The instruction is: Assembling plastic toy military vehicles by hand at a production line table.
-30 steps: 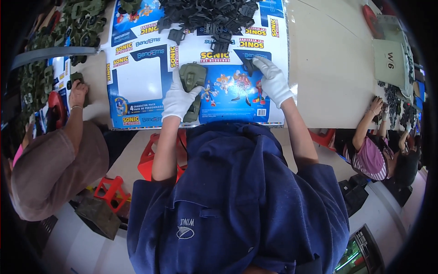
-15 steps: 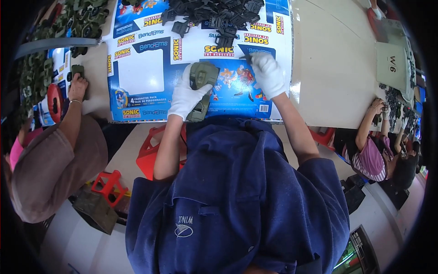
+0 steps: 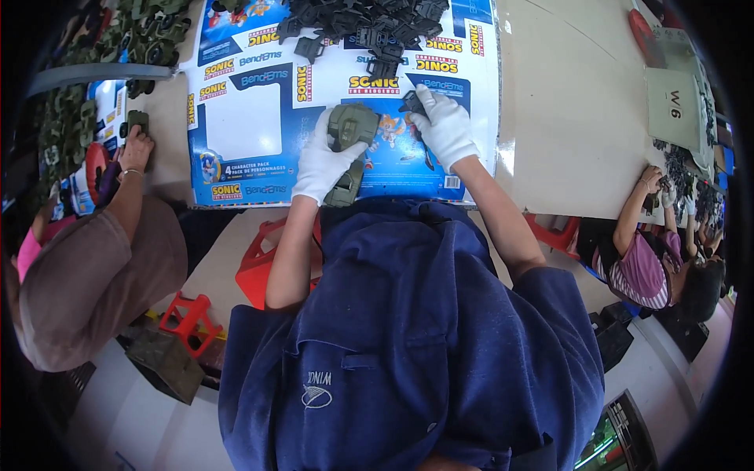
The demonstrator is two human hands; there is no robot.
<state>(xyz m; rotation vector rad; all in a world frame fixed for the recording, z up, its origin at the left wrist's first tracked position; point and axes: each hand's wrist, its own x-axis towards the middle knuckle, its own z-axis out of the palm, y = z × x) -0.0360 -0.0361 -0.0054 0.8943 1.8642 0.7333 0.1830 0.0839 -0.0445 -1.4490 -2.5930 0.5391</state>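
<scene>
White-gloved, my left hand is closed around an olive-green moulded toy vehicle body, thumb across its near side. Below that, another olive-green piece lies by my wrist at the sheet's front edge; whether the two are joined I cannot tell. My right hand, also gloved, pinches a small black plastic part between thumb and fingers, a short way right of the green body and apart from it. Both hands are over a printed blue and white cardboard sheet.
A heap of black plastic parts covers the sheet's far end. At left, a grey bar crosses near many green pieces, and a co-worker's hand holds one. A pale bin stands right, near other workers. Red stools are below.
My right hand has shifted slightly left and turned, bringing the black part into clearer view nearer the green body. My left hand keeps its hold almost unmoved.
</scene>
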